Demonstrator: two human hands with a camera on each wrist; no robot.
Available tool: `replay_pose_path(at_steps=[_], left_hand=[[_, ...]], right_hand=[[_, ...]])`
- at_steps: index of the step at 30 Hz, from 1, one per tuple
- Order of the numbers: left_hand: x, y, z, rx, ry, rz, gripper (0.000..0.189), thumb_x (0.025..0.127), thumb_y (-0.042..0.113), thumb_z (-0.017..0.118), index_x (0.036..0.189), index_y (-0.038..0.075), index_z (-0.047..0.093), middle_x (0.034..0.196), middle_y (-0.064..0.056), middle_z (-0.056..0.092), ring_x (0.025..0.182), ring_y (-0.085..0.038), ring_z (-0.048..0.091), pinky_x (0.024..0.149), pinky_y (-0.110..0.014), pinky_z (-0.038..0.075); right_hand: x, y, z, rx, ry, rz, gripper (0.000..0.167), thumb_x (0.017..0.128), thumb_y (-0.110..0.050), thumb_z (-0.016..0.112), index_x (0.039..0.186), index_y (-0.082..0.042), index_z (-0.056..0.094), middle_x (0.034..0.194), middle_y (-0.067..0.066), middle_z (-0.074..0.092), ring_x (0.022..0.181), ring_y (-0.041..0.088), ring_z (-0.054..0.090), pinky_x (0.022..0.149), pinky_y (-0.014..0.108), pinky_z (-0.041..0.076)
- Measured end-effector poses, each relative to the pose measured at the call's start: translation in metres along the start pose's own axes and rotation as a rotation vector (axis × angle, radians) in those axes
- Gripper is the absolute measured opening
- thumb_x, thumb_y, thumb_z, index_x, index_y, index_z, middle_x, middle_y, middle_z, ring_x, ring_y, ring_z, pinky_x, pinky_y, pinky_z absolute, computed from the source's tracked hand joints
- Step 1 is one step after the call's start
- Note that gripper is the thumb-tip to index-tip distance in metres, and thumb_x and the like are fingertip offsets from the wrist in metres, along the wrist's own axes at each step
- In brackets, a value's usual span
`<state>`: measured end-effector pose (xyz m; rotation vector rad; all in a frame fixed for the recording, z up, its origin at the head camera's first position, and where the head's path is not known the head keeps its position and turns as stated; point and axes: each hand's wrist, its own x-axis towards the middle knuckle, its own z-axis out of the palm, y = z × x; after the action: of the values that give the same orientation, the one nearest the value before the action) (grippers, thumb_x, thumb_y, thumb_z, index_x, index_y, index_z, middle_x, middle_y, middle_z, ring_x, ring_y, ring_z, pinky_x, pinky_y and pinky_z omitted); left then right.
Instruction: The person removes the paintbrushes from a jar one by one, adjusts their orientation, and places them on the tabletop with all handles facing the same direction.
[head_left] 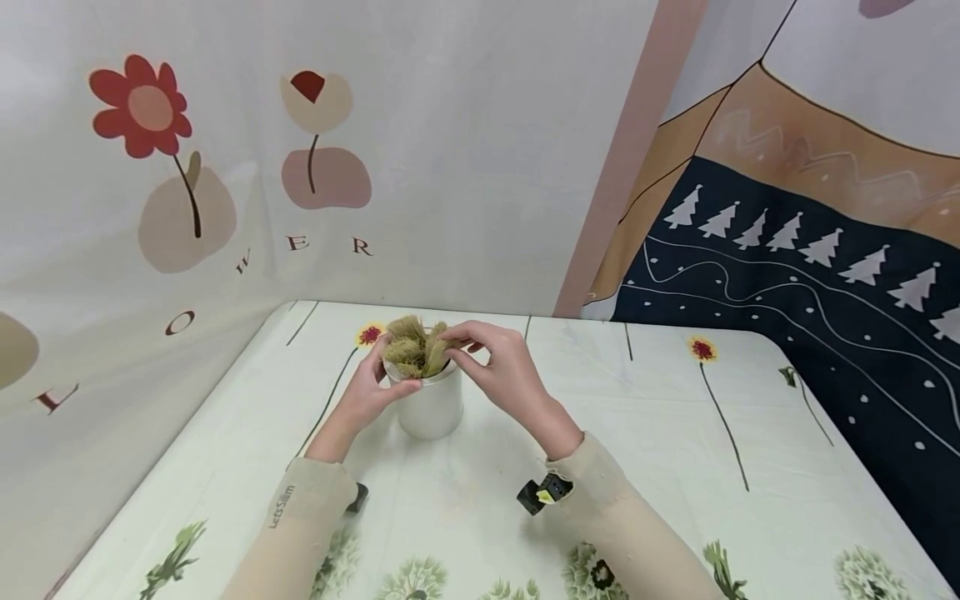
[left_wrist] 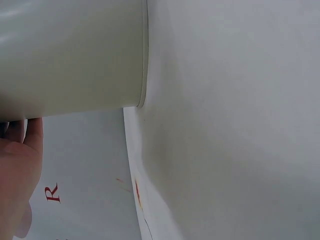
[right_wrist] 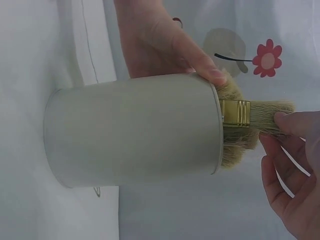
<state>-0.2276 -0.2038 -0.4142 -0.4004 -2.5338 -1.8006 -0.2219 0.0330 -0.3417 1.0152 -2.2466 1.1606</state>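
Observation:
A white cylindrical canister (head_left: pixel 430 410) stands upright on the table with several bristle brushes (head_left: pixel 405 350) in it, bristles up. In the right wrist view one paintbrush (right_wrist: pixel 237 113) shows a brass-coloured ferrule at the rim; its handle is hidden inside. My right hand (head_left: pixel 504 367) pinches this brush's pale bristles between thumb and fingers, just above the rim. Around the canister's left side my left hand (head_left: pixel 367 392) grips the top, its thumb at the rim. In the left wrist view the canister wall (left_wrist: pixel 75 55) fills the upper left, and the fingers lie against it.
A white tablecloth (head_left: pixel 637 400) printed with flowers covers the table. Behind it hangs a pale curtain (head_left: pixel 465 167) with flower prints and letters. To the right hangs a dark cloth (head_left: pixel 787 258) with white trees. A small black camera (head_left: pixel 546 492) sits on the right wrist.

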Motion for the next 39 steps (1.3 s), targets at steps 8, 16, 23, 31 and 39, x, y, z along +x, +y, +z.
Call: replay_pose_path(at_steps=[8, 16, 23, 31, 39], left_hand=[[0.001, -0.001, 0.001, 0.006, 0.004, 0.005, 0.112, 0.086, 0.040, 0.077, 0.158, -0.005, 0.004, 0.166, -0.027, 0.003, 0.153, -0.046, 0.008, 0.125, -0.059, 0.013], [0.001, 0.001, 0.002, -0.001, 0.001, 0.013, 0.108, 0.087, 0.036, 0.077, 0.158, -0.003, 0.006, 0.166, -0.025, 0.005, 0.153, -0.045, 0.011, 0.125, -0.059, 0.014], [0.001, 0.001, 0.001, 0.007, 0.004, -0.003, 0.111, 0.086, 0.038, 0.078, 0.158, -0.004, 0.005, 0.166, -0.026, 0.003, 0.153, -0.046, 0.010, 0.126, -0.059, 0.013], [0.001, 0.001, 0.001, 0.009, 0.003, -0.005, 0.112, 0.086, 0.038, 0.078, 0.158, -0.005, 0.004, 0.165, -0.027, 0.003, 0.152, -0.047, 0.010, 0.126, -0.058, 0.013], [0.000, 0.001, 0.000, 0.021, 0.005, -0.032, 0.112, 0.086, 0.039, 0.077, 0.158, -0.005, 0.003, 0.166, -0.027, 0.002, 0.153, -0.046, 0.007, 0.126, -0.057, 0.013]], right_hand=[[0.002, -0.004, -0.009, 0.004, 0.028, -0.025, 0.018, 0.090, -0.009, 0.073, 0.108, -0.009, 0.074, 0.104, 0.005, 0.076, 0.090, 0.015, 0.072, 0.080, 0.027, 0.062], [0.003, -0.007, -0.016, -0.012, 0.046, -0.046, 0.018, 0.090, -0.009, 0.073, 0.108, -0.009, 0.074, 0.102, 0.004, 0.077, 0.089, 0.015, 0.071, 0.080, 0.026, 0.061], [0.003, -0.008, -0.021, -0.010, 0.075, -0.055, 0.018, 0.090, -0.009, 0.073, 0.108, -0.009, 0.074, 0.099, 0.004, 0.077, 0.087, 0.015, 0.071, 0.080, 0.029, 0.061], [0.002, -0.007, -0.027, 0.015, 0.100, -0.063, 0.018, 0.090, -0.007, 0.073, 0.108, -0.007, 0.074, 0.101, 0.006, 0.077, 0.088, 0.016, 0.071, 0.079, 0.028, 0.061], [0.002, -0.006, -0.030, 0.038, 0.129, -0.079, 0.018, 0.089, -0.005, 0.073, 0.107, -0.005, 0.073, 0.100, 0.007, 0.077, 0.087, 0.016, 0.071, 0.080, 0.026, 0.061]])
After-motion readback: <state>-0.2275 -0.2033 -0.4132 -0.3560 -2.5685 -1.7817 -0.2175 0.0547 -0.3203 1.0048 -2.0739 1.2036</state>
